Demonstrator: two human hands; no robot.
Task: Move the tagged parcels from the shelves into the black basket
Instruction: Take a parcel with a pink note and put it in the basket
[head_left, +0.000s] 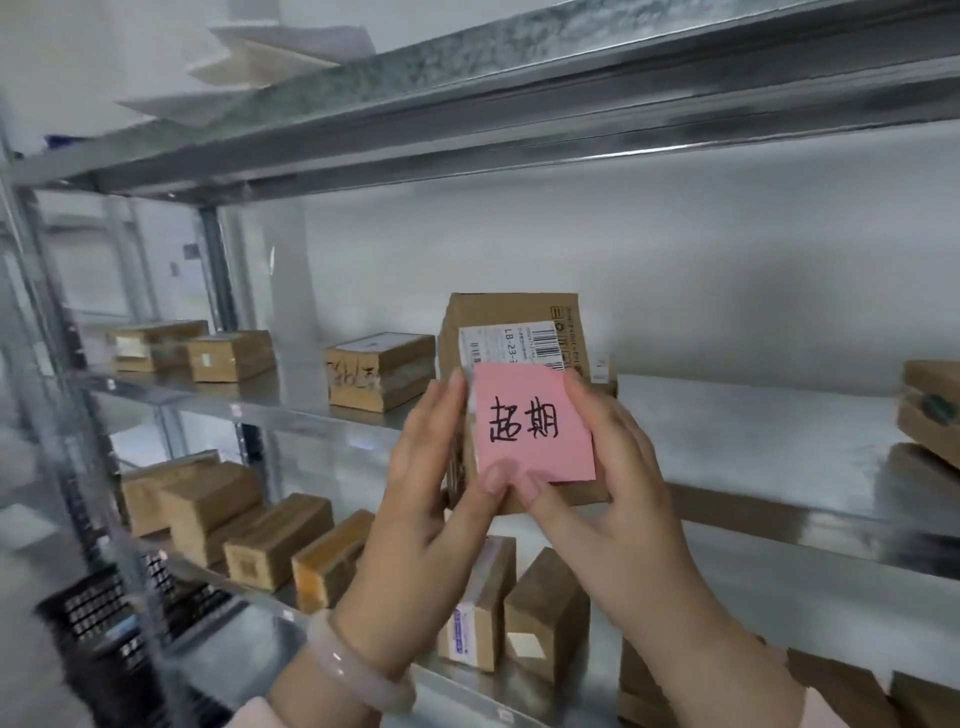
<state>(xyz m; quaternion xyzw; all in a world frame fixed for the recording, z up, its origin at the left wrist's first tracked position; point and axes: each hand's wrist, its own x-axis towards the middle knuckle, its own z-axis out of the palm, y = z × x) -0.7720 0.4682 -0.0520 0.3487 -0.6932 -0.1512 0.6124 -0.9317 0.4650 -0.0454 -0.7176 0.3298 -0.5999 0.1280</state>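
- Parcel (511, 322): cardboard, held in the air in front of the middle shelf (727, 431), clear of it.
- Orientation: long axis roughly upright; labelled face towards the camera; the barcode label's print runs sideways.
- Note (530, 421): pink, handwritten, stuck on the lower part of that face, slightly skewed.
- Left hand (431, 499): grips the parcel's left side, thumb on the note's bottom edge; a pale bracelet (353, 675) is on the wrist.
- Right hand (608, 488): grips the right side, thumb beside the left thumb.
- Basket (104, 613): black, low at left, blurred, well apart from the parcel.
- Other boxes (382, 371) lie on the middle and lower shelves.
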